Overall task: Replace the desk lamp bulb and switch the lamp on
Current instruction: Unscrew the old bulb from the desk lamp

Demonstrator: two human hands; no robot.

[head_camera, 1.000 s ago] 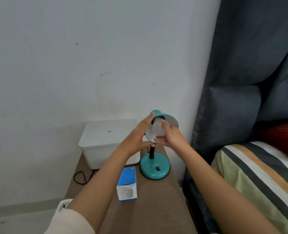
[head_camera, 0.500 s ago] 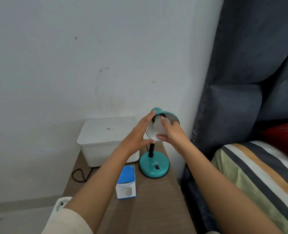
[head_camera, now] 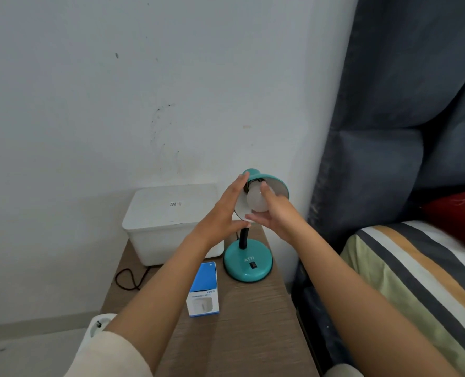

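Gripping white bulb (head_camera: 256, 200) w/ right hand (head_camera: 279, 214), fingers wrapped round its right and lower sides, index tip laid along its upper right; bulb seated inside teal lamp shade (head_camera: 273, 183), base end tucked up-left into dark socket under shade's crown, rounded end facing down-right toward camera; long axis thus slanted, upper-left to lower-right, matching tilt of shade. Bracing shade w/ left hand (head_camera: 221, 217), palm flat and fingers straight, not closed on anything; fingertips against shade's left rim near top, thumb reaching across under rim toward right hand's fingers. Standing on round teal lamp base (head_camera: 248, 264) w/ short black neck (head_camera: 243, 238), lettering ATN and small black rocker switch (head_camera: 252, 265) on front of base; base resting on wood-grain side table (head_camera: 253, 322), toward its back right corner. Sitting just left of base, white lidded box (head_camera: 168, 216) against wall; lying in front of that, blue-and-white carton (head_camera: 204, 289), well apart from both hands; dark cable (head_camera: 129, 278) looped at table's left edge. Filling right side, grey padded headboard (head_camera: 389, 159) and striped bedding (head_camera: 421, 281).
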